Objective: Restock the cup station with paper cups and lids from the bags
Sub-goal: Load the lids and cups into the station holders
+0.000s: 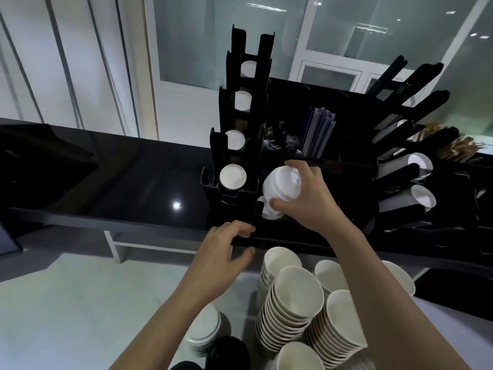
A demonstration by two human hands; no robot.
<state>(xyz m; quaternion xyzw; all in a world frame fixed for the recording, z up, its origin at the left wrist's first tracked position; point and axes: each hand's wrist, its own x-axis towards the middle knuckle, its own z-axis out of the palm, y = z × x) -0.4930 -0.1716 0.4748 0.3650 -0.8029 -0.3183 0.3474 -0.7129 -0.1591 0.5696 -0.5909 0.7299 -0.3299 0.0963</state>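
Note:
My right hand (pixel 301 198) grips a stack of white plastic lids (pixel 280 184) and holds it over a front compartment of the black cup station (pixel 344 166). More white lids (pixel 268 212) lie just below it in that compartment. My left hand (pixel 226 247) rests on the station's front edge, its fingers loosely curled over the rim. A black stepped rack (pixel 240 124) on the left holds white cups, their bases facing me. Several stacks of paper cups (pixel 296 300) stand close to me at the lower right.
A second slanted rack (pixel 410 166) with cups stands at the right. Wrapped straws (pixel 318 132) and small packets fill the middle compartments. Wooden stirrers (pixel 461 148) lie at the far right. A stack of white lids (pixel 204 329) sits at the bottom. A dark screen (pixel 40 161) is on the left.

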